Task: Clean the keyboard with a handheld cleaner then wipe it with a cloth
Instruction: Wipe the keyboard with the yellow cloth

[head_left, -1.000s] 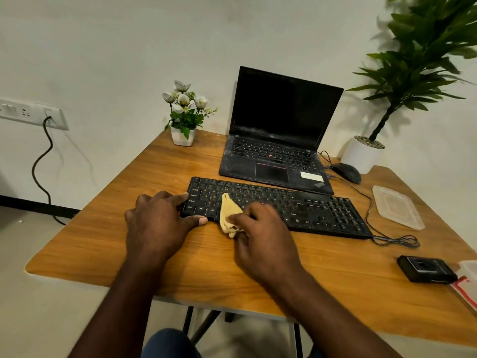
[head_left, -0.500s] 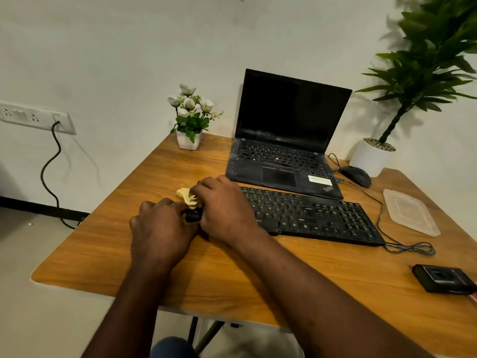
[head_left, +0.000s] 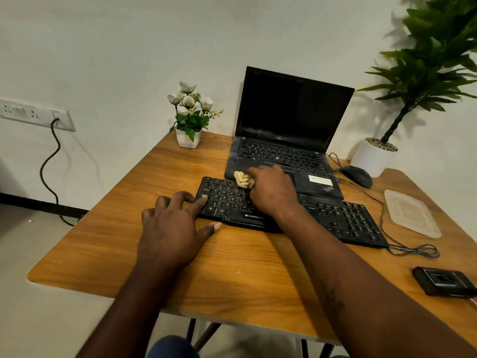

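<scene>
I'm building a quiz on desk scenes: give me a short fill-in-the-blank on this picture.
1. The right hand presses a yellow ____ onto the keyboard.
2. The left hand steadies the keyboard's ____ end.
3. The laptop screen is ____.
4. The mouse lies beside a white ____.

Missing words: cloth; left; dark; pot

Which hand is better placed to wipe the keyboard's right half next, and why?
The right hand: it already holds the cloth on the keyboard. The left hand braces the keyboard's left end.

The right hand [head_left: 273,192] presses a yellow cloth [head_left: 243,179] onto the keyboard's [head_left: 335,219] top edge.
</scene>
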Motion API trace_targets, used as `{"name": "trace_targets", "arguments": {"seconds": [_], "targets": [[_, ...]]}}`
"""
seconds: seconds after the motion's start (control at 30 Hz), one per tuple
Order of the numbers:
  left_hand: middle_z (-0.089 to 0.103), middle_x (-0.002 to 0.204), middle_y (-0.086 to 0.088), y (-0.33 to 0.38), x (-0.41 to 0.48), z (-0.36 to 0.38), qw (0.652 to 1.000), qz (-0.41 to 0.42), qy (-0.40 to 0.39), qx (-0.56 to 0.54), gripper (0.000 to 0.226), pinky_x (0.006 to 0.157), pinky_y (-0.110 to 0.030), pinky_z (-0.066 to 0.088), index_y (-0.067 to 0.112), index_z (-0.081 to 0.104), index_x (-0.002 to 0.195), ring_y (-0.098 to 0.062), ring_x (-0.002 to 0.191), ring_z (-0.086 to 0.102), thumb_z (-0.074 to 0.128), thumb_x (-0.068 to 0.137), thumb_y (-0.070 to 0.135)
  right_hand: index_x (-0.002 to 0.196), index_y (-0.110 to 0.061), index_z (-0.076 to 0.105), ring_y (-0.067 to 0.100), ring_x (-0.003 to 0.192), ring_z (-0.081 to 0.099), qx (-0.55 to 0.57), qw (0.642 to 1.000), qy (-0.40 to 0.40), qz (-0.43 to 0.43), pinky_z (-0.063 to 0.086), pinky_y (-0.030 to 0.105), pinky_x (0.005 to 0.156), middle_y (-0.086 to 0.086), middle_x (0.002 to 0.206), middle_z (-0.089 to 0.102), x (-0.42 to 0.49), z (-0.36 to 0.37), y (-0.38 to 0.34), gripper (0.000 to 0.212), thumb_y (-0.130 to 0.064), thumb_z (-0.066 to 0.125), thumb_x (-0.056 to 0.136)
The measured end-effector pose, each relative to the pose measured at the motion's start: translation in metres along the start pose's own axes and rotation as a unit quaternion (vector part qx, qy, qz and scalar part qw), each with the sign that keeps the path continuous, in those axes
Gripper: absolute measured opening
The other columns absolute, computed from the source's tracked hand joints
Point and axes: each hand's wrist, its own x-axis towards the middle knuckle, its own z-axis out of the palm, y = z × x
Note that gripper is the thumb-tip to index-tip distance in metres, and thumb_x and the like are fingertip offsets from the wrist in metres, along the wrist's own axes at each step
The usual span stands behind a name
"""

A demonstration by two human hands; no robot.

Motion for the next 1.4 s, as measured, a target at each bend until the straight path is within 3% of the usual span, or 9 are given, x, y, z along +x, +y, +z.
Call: {"name": "trace_targets", "arguments": {"seconds": [0.13, 0.3, 0.4, 0.57, 0.77, 0.93, 1.1, 1.23, 1.4], "targets": [[0.036, 0.151, 0.014, -0.002, 0.000, 0.001, 1.000, -0.001, 0.002, 0.001, 0.080, 0.103, -0.045, 0.035, 0.047, 0.030, 0.156, -0.020, 0.133, 0.034, 0.032, 0.086, 0.086, 0.144, -0.034, 0.052, 0.029, 0.130, 0.047, -0.045, 0.996, -0.015, 0.075, 0.046, 0.051, 0.105, 0.000, 0.139, 0.061, -0.019, -0.012, 0.060, 0.049, -0.026, 0.060, 0.097], [0.038, 0.151, 0.012, -0.001, -0.002, 0.000, 1.000, -0.001, 0.003, -0.001, 0.080, 0.103, -0.048, 0.036, 0.046, 0.033, 0.155, -0.021, 0.134, 0.036, 0.035, 0.086, 0.085, 0.139, -0.035, 0.059, 0.032, 0.118, 0.058, -0.081, 0.984, -0.026, 0.154, 0.055, 0.048, 0.091, 0.007, 0.126, 0.068, -0.051, -0.033, 0.129, 0.049, -0.025, 0.063, 0.092], [0.039, 0.151, 0.011, 0.000, -0.003, -0.001, 1.000, -0.004, 0.001, -0.008, 0.078, 0.103, -0.049, 0.036, 0.046, 0.033, 0.156, -0.022, 0.133, 0.036, 0.039, 0.087, 0.083, 0.137, -0.028, 0.061, 0.034, 0.115, 0.058, -0.074, 0.977, 0.000, 0.198, 0.055, 0.047, 0.092, 0.009, 0.125, 0.068, -0.064, -0.037, 0.142, 0.047, -0.021, 0.063, 0.090], [0.039, 0.151, 0.009, 0.001, -0.003, -0.004, 1.000, 0.007, -0.006, -0.011, 0.071, 0.103, -0.049, 0.036, 0.056, 0.027, 0.154, -0.023, 0.134, 0.035, 0.040, 0.089, 0.080, 0.143, -0.028, 0.054, 0.025, 0.130, 0.045, 0.007, 0.996, 0.016, 0.089, 0.041, 0.046, 0.111, -0.001, 0.141, 0.059, -0.077, -0.018, 0.063, 0.055, -0.019, 0.066, 0.090], [0.042, 0.149, 0.010, 0.002, -0.005, -0.005, 1.000, -0.003, -0.002, -0.015, 0.066, 0.102, -0.051, 0.037, 0.060, 0.036, 0.149, -0.024, 0.132, 0.037, 0.042, 0.087, 0.081, 0.144, -0.035, 0.051, 0.016, 0.131, 0.040, 0.061, 0.995, 0.018, -0.075, 0.038, 0.043, 0.112, -0.011, 0.145, 0.054, -0.098, -0.008, 0.000, 0.060, -0.010, 0.064, 0.091], [0.044, 0.148, 0.010, 0.002, -0.005, -0.005, 1.000, 0.001, 0.006, -0.015, 0.065, 0.101, -0.051, 0.038, 0.059, 0.037, 0.149, -0.025, 0.132, 0.038, 0.044, 0.087, 0.080, 0.144, -0.040, 0.050, 0.013, 0.130, 0.038, 0.019, 0.999, 0.033, 0.037, 0.039, 0.041, 0.110, -0.014, 0.146, 0.053, -0.129, -0.022, 0.069, 0.060, -0.023, 0.070, 0.091], [0.046, 0.146, 0.010, 0.004, -0.005, -0.004, 1.000, 0.012, 0.020, -0.011, 0.064, 0.099, -0.051, 0.038, 0.057, 0.040, 0.148, -0.025, 0.130, 0.038, 0.047, 0.088, 0.078, 0.143, -0.034, 0.054, 0.020, 0.131, 0.041, -0.007, 0.990, 0.031, 0.138, 0.043, 0.041, 0.106, -0.006, 0.146, 0.057, -0.163, -0.039, 0.140, 0.054, -0.018, 0.065, 0.093], [0.049, 0.145, 0.006, 0.014, -0.011, -0.003, 0.997, 0.050, 0.054, 0.012, 0.053, 0.094, -0.052, 0.041, 0.050, 0.053, 0.142, -0.029, 0.127, 0.039, 0.061, 0.091, 0.061, 0.142, -0.025, 0.059, 0.030, 0.125, 0.048, 0.040, 0.977, 0.085, 0.190, 0.050, 0.046, 0.096, 0.004, 0.135, 0.066, -0.142, -0.041, 0.151, 0.055, -0.007, 0.063, 0.090], [0.056, 0.139, 0.003, 0.049, -0.025, 0.005, 0.990, 0.121, 0.070, 0.024, 0.048, 0.090, -0.049, 0.040, 0.048, 0.061, 0.136, -0.028, 0.122, 0.043, 0.070, 0.090, 0.039, 0.132, -0.024, 0.065, 0.035, 0.116, 0.051, -0.013, 0.953, 0.133, 0.273, 0.050, 0.047, 0.090, 0.009, 0.123, 0.068, -0.111, -0.044, 0.158, 0.044, -0.017, 0.065, 0.088]]}}
